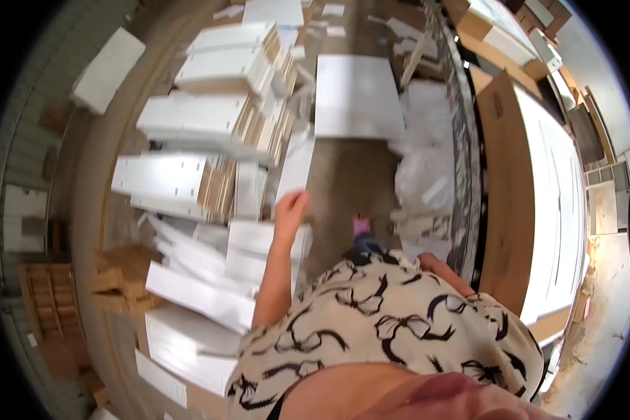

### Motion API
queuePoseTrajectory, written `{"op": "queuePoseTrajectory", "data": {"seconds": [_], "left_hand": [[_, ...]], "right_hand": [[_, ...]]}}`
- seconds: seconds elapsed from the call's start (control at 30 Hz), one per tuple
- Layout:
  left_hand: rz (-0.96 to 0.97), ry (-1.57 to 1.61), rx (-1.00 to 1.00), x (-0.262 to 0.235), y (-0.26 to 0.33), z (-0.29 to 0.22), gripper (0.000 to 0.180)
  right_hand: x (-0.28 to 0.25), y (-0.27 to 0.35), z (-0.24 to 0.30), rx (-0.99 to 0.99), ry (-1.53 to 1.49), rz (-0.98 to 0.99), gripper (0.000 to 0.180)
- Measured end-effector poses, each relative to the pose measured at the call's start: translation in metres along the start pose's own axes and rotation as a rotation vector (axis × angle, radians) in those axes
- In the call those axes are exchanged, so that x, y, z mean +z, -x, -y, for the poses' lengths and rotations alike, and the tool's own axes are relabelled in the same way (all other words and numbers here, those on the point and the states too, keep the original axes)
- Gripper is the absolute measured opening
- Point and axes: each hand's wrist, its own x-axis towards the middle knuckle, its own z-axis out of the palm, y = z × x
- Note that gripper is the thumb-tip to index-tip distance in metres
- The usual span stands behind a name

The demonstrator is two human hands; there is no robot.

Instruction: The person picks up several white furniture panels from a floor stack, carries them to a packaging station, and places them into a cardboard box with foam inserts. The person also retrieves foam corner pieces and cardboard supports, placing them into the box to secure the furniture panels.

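Observation:
My left hand (292, 205) is raised in front of me at the middle of the view, fingers loosely bent and a little apart, with nothing visible in it. It hangs over the edge of a long white panel (297, 164) beside the stacks. My right hand (430, 263) is low by my right side, partly behind my patterned top, its fingers hidden. Stacked white boards (224, 115) stand to the left, their brown edges facing the aisle. Ahead on the floor lies a large white panel (357, 96).
Loose white boards (203, 294) and brown cardboard (122, 280) lie at the near left. Clear plastic wrap (423, 175) runs along the aisle's right side, beside a dark-edged conveyor or rack (469, 182). A large open carton (504, 189) with white contents stands to the right. My foot (361, 225) is on the floor.

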Motion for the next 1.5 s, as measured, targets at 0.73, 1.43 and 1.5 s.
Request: {"op": "queuePoseTrajectory", "data": {"seconds": [0.73,1.43,1.5], "left_hand": [[-0.844,0.415,-0.416,-0.146,-0.303,0.060,0.035],[-0.877,0.598,-0.467,-0.135,-0.351,0.004,0.045],[-1.227,0.421,-0.480,-0.129,-0.352,0.019,0.048]], "right_hand": [[-0.453,-0.332,0.232,-0.734,0.211,-0.079,0.024],[-0.509,-0.483,0.478,-0.487,-0.137,-0.002,0.058],[-0.495,-0.447,0.501,-0.572,-0.221,0.022,0.056]]}}
